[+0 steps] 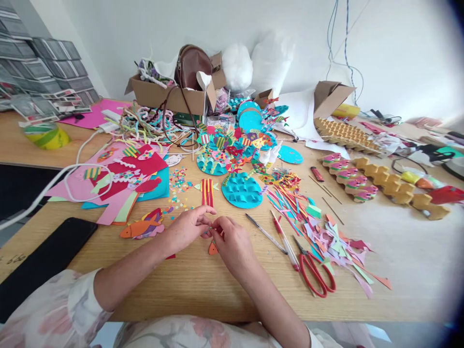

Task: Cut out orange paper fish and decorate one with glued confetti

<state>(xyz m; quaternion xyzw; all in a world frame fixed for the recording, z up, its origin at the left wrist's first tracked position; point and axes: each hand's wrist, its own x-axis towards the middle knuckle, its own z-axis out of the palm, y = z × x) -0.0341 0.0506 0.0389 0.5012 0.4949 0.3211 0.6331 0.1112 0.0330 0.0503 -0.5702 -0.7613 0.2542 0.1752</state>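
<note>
My left hand (190,227) and my right hand (232,241) meet over the middle of the wooden table, fingertips pinched close together. Whatever lies between them is too small and too covered to name. Just beyond the fingers is a red and yellow striped paper piece (208,191) with pale fish-shaped ends beside it. Under my hands an orange paper fish head (212,248) shows, the rest of it hidden. Orange and purple paper fish (141,228) lie left of my left hand. A blue scalloped paper disc (242,191) sits beyond my right hand.
Red-handled scissors (315,273), a pen (266,233) and a red-and-white pen (284,240) lie to the right, near paper strips (337,237). A black phone (50,256) is at left. Egg-carton strips (395,186), a cardboard box (168,96) and a white cable (72,169) stand or lie farther off.
</note>
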